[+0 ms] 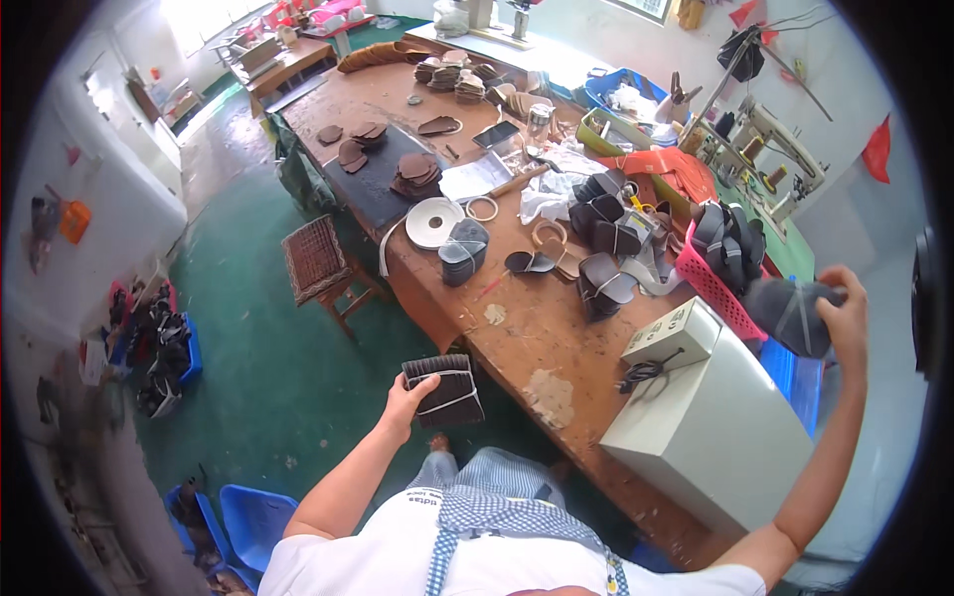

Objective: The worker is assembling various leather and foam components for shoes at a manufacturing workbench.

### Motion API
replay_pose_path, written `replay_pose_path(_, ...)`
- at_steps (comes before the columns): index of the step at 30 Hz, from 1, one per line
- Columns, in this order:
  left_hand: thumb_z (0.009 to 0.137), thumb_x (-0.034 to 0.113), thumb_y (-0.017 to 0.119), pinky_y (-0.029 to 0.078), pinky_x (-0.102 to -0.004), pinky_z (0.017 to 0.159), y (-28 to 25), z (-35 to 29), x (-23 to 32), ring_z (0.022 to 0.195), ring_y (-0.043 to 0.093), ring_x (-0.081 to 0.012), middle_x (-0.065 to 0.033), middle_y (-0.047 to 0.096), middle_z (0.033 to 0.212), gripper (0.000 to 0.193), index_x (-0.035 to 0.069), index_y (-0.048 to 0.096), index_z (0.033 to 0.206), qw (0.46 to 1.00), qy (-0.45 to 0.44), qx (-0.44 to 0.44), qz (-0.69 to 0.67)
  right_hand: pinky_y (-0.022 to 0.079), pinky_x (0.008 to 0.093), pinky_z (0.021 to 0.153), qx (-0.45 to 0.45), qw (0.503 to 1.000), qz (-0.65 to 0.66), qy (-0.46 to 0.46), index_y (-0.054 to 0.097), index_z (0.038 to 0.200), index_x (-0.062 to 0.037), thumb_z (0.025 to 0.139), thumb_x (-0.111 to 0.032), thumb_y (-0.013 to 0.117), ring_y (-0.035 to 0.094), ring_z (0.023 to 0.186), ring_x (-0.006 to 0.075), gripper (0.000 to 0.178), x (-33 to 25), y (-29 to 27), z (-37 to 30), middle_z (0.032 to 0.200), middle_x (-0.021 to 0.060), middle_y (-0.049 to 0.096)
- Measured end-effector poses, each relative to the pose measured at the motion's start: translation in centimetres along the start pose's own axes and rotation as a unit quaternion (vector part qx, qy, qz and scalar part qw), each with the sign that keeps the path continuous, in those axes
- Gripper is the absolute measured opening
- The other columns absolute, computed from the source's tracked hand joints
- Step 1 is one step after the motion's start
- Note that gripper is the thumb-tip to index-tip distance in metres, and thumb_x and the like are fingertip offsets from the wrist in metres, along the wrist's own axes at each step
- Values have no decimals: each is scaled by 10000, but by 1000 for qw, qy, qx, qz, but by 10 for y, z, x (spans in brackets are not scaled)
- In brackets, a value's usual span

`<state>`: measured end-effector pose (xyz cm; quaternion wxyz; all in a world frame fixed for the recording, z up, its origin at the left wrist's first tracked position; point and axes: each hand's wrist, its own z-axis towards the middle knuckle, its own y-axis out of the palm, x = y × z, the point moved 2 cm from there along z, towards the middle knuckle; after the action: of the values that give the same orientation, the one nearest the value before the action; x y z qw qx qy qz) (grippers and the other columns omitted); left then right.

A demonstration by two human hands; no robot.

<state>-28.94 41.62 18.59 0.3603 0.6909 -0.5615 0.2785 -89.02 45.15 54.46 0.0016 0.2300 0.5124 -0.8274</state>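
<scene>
My left hand (403,405) is closed on a tied bundle of dark pieces (452,393), held upright out past the table's near edge with the layered edges showing. White bands run round it. At the far right, my right hand (846,310) grips a dark grey rounded bundle (790,316) crossed by white ties. That bundle is beside the pink basket (717,303), which holds more dark tied bundles (728,238). Similar bundles (604,283) lie on the table, and one grey stack (464,251) stands near a white tape roll (433,223).
The long brown worktable (517,328) runs diagonally past me. A pale metal box (706,397) with a cord stands at its near end. Past the basket is a sewing machine (775,149). A woven-seat stool (316,260) and a blue chair (256,523) stand to the left.
</scene>
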Motion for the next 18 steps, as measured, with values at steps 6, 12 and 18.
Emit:
replay_pose_path(6,761,356,861,487,-354,995,-40,41,49,1153,597,-217,-114,611,1248,802,18,465,1371,988,-4,-75,135,493,265,718,-175,952,250,16,679,1055,-30,695,-72,653,593,772,123,363,-147,164,-11,901,24,649)
replay_pose_path(12,756,380,860,482,-356,1013,-28,113,107,1195,580,-225,-134,570,1313,926,19,371,1454,981,33,-86,173,526,322,771,-164,967,189,-42,694,977,-20,678,-76,678,648,825,211,305,-210,346,-34,922,98,658)
replay_pose_path(18,805,352,822,478,-356,1011,-14,184,181,1182,585,-217,-129,587,1291,831,13,400,1436,977,-1,-132,169,487,448,840,-80,991,101,-26,596,910,-31,656,-11,665,570,954,356,264,-213,453,-60,972,149,542)
